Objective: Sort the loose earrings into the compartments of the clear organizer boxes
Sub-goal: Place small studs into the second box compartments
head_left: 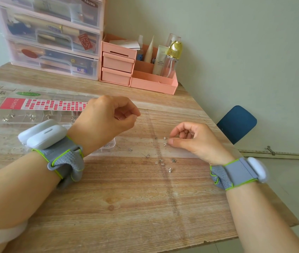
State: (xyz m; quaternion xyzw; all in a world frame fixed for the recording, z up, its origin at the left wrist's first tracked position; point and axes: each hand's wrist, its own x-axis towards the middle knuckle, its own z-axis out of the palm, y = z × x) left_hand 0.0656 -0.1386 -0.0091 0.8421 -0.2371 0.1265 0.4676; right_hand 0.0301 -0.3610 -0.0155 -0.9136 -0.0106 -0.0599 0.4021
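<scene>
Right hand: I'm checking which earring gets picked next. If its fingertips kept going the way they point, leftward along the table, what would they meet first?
Probably the small earrings lying just off the right hand's fingertips; whether they already touch is unclear.

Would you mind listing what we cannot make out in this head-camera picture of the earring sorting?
- Left hand: fingertips curl together; any earring pinched there is too small to see.
- Right hand: thumb touches the loose earrings; its fingers hide whether one is gripped.
- Nearer organizer box: mostly behind the left wrist.
- Earring designs: too small.
</scene>
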